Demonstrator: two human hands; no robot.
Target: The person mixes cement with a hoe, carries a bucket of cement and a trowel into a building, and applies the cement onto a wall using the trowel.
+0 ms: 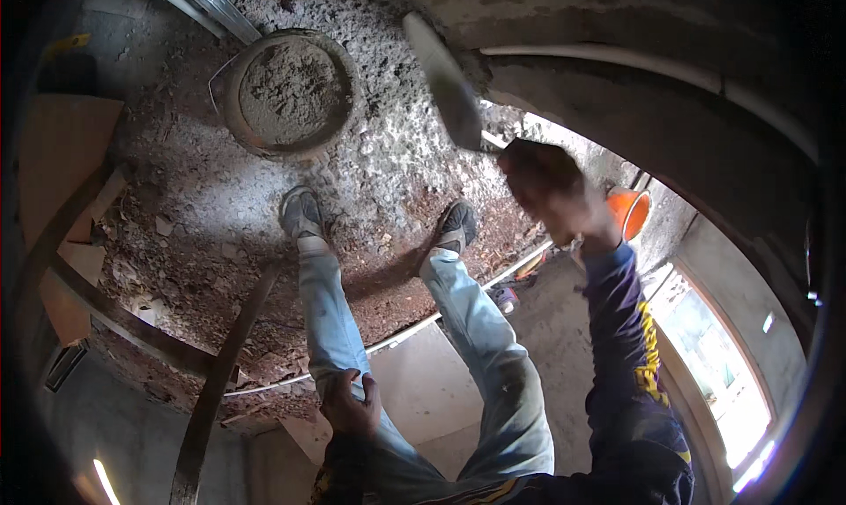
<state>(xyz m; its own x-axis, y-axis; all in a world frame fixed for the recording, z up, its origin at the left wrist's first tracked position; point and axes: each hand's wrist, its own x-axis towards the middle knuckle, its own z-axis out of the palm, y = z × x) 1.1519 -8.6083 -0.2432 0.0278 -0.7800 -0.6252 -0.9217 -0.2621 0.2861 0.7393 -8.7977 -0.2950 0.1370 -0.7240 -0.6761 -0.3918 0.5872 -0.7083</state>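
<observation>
My right hand, raised at the right and slightly blurred, is closed around the handle of a trowel. The trowel's long grey blade points up and to the left, beside a concrete ledge. My left hand rests on my left leg near the knee, thumb and fingers apart, with nothing in it. Ahead of my feet stands a round bucket with a thin wire handle. Wet grey mortar fills much of it, its surface rough and lumpy. The trowel is apart from the bucket.
Rubble and dirt cover the floor. An orange bucket sits beyond my right wrist. Wooden poles and brown boards stand at the left. A pale pipe runs along the wall at upper right; a bright window opening is at right.
</observation>
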